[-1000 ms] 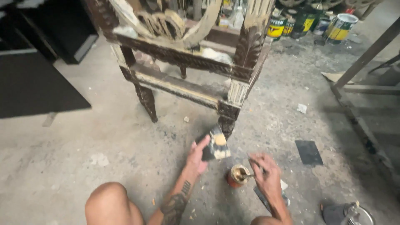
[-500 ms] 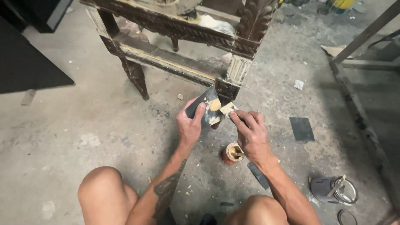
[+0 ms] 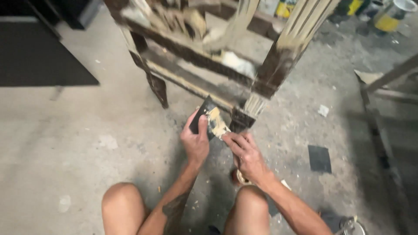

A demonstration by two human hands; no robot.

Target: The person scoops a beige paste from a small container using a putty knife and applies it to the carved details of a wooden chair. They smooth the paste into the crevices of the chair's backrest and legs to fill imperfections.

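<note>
While left hand [image 3: 197,141] grips a dark board [image 3: 208,116], right hand [image 3: 246,155] pinches putty [image 3: 217,126] beside chair leg [image 3: 244,117]

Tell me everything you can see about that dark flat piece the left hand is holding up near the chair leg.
The dark flat piece is a thin, roughly rectangular sheet, black or dark grey, smeared along one side with pale yellowish paste. The left hand grips its lower edge, thumb on the face, holding it tilted above the concrete floor. The right hand touches its pasted edge with the fingertips. It sits just left of the carved chair leg.
</note>
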